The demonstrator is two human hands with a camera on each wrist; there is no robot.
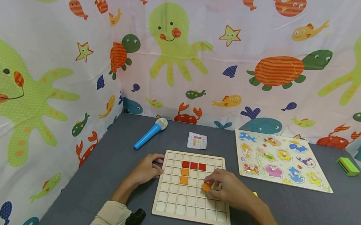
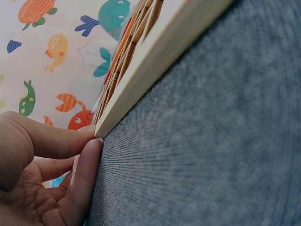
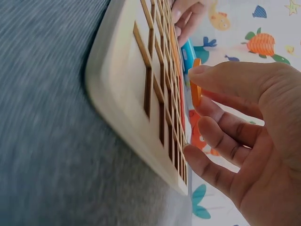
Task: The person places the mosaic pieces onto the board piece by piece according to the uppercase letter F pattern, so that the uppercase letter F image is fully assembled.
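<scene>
A wooden grid board (image 1: 192, 211) lies flat on the grey table. Three red tiles (image 1: 193, 166) fill neighbouring cells in one of its upper rows, and two orange tiles (image 1: 184, 180) sit in a column under the leftmost red one. My left hand (image 1: 145, 168) is at the board's left edge; in the left wrist view its thumb and a finger pinch the frame. Over the right part of the grid, my right hand (image 1: 233, 189) pinches a square orange tile (image 3: 195, 84) between thumb and fingers. The tile is tilted, above the cells.
Behind the board lies a small printed grid card (image 1: 197, 141). A blue toy microphone (image 1: 150, 134) is at the back left. To the right are a sea-animal puzzle board (image 1: 282, 160) and a green layered block (image 1: 347, 166). Something yellow (image 1: 255, 194) peeks out behind the right wrist.
</scene>
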